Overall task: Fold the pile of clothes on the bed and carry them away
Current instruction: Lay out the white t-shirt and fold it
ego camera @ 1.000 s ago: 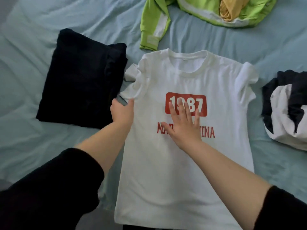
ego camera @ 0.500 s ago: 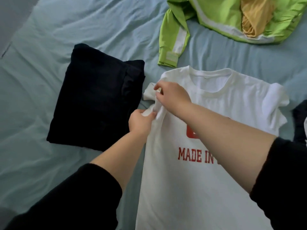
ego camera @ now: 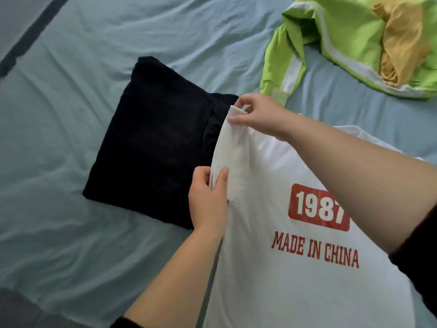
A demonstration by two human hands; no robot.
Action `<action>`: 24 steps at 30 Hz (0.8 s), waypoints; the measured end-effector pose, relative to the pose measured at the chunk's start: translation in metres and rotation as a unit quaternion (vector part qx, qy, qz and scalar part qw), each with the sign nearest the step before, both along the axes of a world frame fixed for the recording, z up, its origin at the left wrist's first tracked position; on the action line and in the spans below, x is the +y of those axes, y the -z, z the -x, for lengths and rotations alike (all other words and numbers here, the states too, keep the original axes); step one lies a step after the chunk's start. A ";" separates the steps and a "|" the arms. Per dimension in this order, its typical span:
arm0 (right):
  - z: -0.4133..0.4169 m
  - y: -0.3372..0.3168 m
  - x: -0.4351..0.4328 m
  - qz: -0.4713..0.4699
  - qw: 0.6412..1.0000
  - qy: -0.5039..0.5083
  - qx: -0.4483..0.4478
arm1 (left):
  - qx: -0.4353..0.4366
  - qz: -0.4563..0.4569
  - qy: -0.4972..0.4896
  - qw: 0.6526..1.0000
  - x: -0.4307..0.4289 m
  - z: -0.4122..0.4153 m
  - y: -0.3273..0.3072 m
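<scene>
The white T-shirt (ego camera: 272, 280) lies print-up on the bed (ego camera: 71, 114), its long axis running away from the person. The right hand (ego camera: 260, 114), reaching across the chest, pinches the tip of the sleeve (ego camera: 229, 147) between thumb and fingers. The left hand (ego camera: 208, 200) grips the same sleeve lower down. The shirt's body lies to the right of both grips, so the fold probably swings inward, away from the folded black garment (ego camera: 153, 138) just beside.

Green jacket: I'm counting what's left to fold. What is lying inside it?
A bunched yellow garment shows, nestled inside the green jacket. How much of it lies deeper is covered by the jacket's folds.
</scene>
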State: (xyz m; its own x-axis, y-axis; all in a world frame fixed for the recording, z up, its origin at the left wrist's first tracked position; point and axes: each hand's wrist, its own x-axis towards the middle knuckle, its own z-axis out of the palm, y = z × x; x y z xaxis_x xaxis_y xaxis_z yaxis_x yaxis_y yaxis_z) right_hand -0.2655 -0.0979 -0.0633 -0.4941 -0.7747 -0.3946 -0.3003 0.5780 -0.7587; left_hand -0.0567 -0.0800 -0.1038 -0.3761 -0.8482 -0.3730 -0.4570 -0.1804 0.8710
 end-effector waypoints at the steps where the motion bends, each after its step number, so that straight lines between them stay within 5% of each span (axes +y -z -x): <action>1: -0.004 0.001 -0.006 0.000 1.000 0.005 -0.029 | -0.011 0.008 0.000 1.000 -0.005 -0.003 0.000; 6: -0.033 0.026 -0.021 -0.007 0.986 0.045 -0.163 | -0.110 0.027 0.037 0.993 -0.029 -0.009 0.016; 10: -0.038 0.030 0.016 0.073 0.941 0.217 -0.250 | -0.152 0.059 0.031 0.986 -0.027 -0.004 0.015; 14: -0.036 0.029 0.111 -0.003 0.941 0.286 -0.183 | -0.171 0.119 0.064 0.976 -0.008 -0.002 0.001; 18: -0.026 0.029 0.209 -0.056 0.912 0.372 -0.163 | -0.143 0.130 0.196 0.961 0.027 0.022 -0.007; 24: -0.002 0.037 0.335 -0.078 0.820 0.567 -0.014 | -0.268 0.156 0.414 0.856 0.127 0.089 0.009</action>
State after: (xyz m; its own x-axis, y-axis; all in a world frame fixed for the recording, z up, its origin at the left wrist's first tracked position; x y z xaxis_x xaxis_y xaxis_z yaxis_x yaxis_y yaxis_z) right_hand -0.2631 0.2369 -0.1000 -0.8510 0.2371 -0.4685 0.5133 0.5639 -0.6469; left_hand -0.1456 0.0471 -0.1125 -0.7426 -0.4633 -0.4837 -0.6642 0.6021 0.4430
